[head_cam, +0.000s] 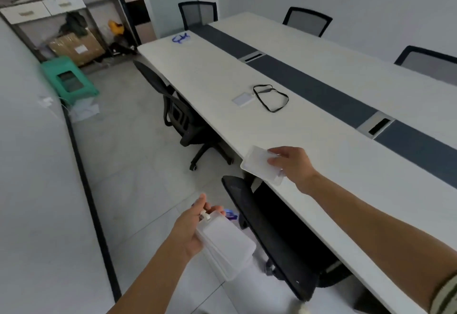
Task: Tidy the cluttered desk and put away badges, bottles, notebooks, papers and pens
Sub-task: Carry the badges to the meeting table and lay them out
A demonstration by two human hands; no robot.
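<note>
A single wide-angle camera, worn on the person's head, looks forward and down from standing height beside the long edge of the white desk (210, 71), which recedes from lower right toward upper centre. Both forearms enter from the bottom edge, placing the left hand (190, 229) and right hand (294, 165) nearest the lens. The storage rack (64, 4) sits far off at upper left.

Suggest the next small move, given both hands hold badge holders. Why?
Probably move the badge holder in the right hand onto the stack held by the left hand. That frees the right hand for the lanyard badge lying farther up the table.
</note>
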